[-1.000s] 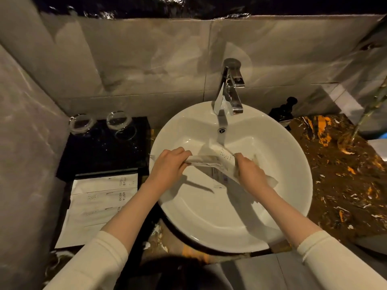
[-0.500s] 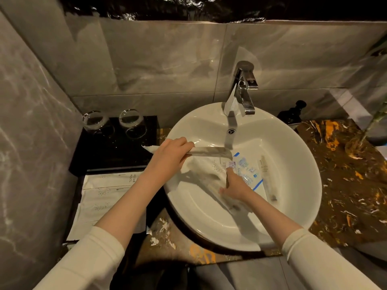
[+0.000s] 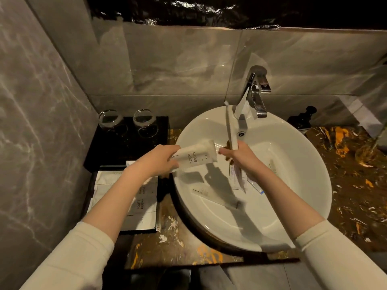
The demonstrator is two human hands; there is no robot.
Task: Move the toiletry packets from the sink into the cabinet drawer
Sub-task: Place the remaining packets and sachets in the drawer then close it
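The sink [image 3: 293,164] is plain white, the tap [image 3: 256,91] shiny silver. The packet [image 3: 196,155] is cream with grey lettering. The counter [image 3: 356,174] is dark brown marble with orange and white veins. The walls [image 3: 167,65] are grey with pale veining, the tray [image 3: 125,143] black, the sleeves [image 3: 69,254] cream.

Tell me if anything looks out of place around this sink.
Yes. Sealed toiletry packets lie loose in the sink basin, an odd spot for them. The left hand holds a toothbrush packet; the right hand holds a long one upright. No spill or damage is visible.
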